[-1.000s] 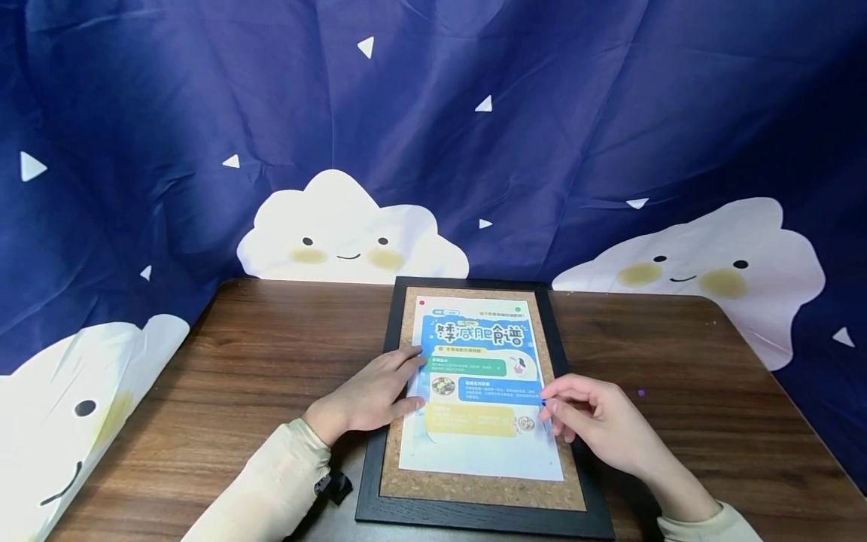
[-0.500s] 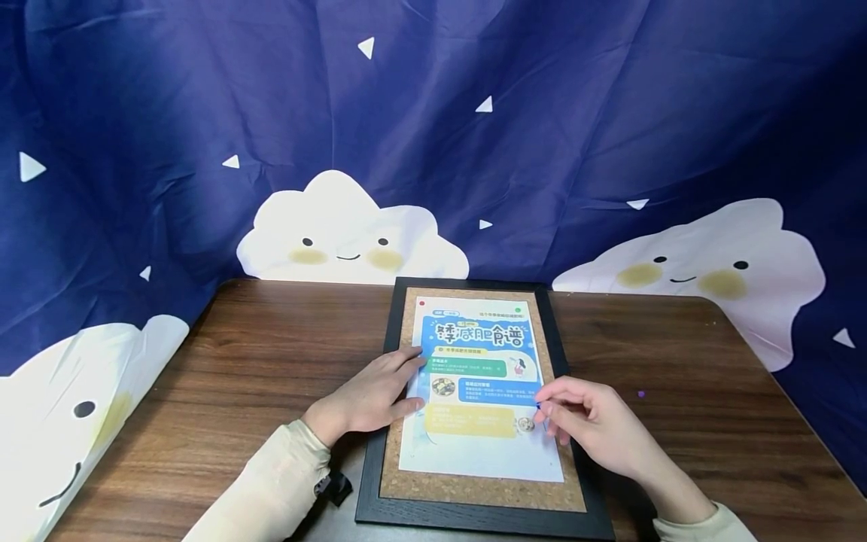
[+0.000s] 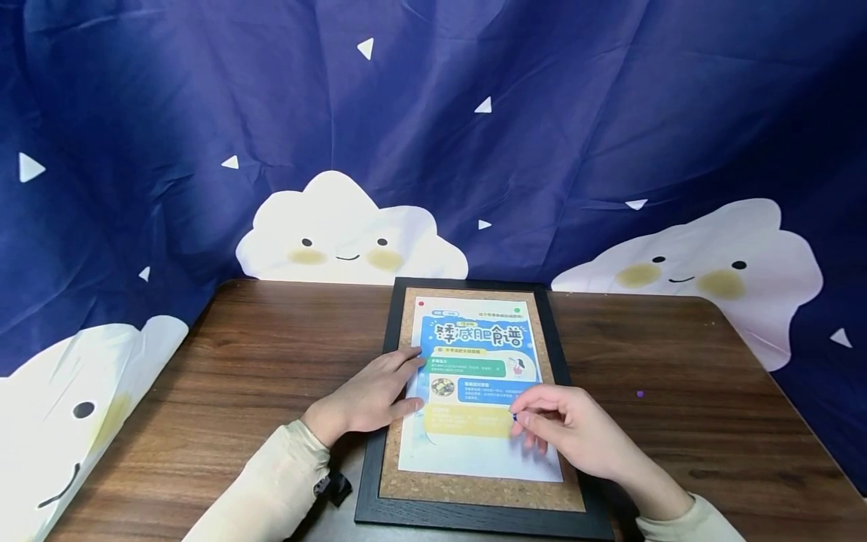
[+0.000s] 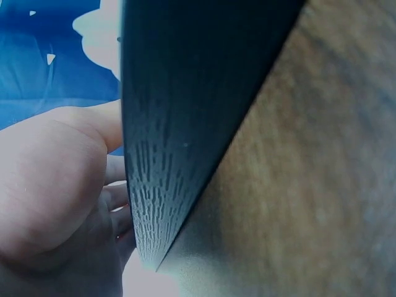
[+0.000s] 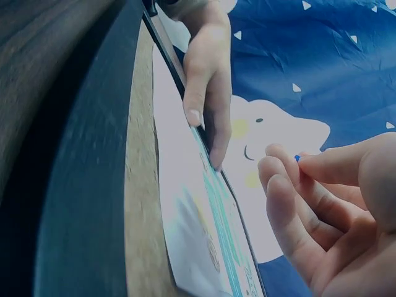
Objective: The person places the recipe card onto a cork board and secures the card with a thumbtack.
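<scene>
Right hand pinches a blue pin above the poster, lower right, left hand rests on its left edge, fingers extended, corkboard beneath, red pin and green pin at top corners, purple dot on table.

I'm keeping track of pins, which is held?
The blue pin, pinched by the right hand; nobody touches the red pin, green pin or purple pin.

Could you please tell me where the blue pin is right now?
In the head view, the blue pin is pinched in the right hand, over the right end of the yellow panel on the poster.
</scene>
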The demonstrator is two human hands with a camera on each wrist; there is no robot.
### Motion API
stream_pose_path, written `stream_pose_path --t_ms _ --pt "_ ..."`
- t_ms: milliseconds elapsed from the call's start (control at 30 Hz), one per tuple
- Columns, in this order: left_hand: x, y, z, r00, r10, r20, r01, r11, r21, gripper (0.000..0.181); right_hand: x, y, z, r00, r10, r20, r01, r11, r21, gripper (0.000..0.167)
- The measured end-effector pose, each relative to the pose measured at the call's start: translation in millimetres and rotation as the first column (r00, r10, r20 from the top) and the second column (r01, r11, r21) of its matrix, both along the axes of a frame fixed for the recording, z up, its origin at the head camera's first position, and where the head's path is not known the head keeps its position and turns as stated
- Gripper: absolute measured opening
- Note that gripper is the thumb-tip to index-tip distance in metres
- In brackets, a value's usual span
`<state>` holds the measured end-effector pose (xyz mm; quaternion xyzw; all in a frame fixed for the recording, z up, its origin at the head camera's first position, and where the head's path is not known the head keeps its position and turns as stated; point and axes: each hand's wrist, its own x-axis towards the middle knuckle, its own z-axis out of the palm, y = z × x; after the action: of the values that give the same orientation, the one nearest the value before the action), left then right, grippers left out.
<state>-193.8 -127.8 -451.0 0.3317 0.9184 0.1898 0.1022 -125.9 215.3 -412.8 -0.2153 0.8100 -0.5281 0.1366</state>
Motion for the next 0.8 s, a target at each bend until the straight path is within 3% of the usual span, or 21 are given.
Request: stream_pose_path --t_ms 533,800 --pt "0.5 0.2 0.7 1.0 0.006 0.007 -0.006 1.0 -0.004 0.069 -4.4 -40.3 -6.9 0.979 0.2 0.052 -0.197 0.979 -0.058 0.016" --pt "0.3 1.8 0.3 1.0 0.02 0.018 -0.019 1.0 -0.001 0.07 -5.7 -55.1 -6.5 0.968 0.247 0.047 -0.244 0.968 -0.059 0.017"
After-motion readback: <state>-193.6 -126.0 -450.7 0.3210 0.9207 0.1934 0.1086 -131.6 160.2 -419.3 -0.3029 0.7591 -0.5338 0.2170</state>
